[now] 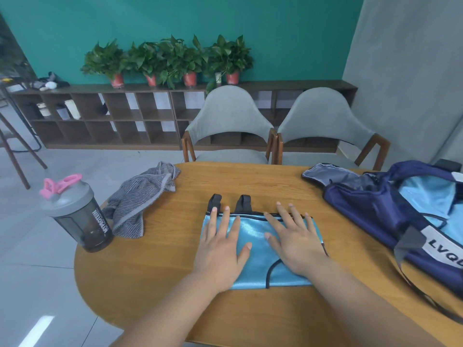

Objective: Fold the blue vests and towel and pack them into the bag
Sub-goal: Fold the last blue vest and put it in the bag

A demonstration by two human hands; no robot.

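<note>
A folded shiny light-blue vest with black trim (255, 249) lies flat near the middle of the round wooden tabletop (160, 266), its long axis running left to right and its two black straps pointing toward the far edge. The left hand (221, 249) and right hand (293, 242) press on it, fingers straight and spread. A crumpled grey striped towel (140, 199) hangs over the left edge. The open navy duffel bag (390, 216), blue fabric inside, sits at the right edge.
</note>
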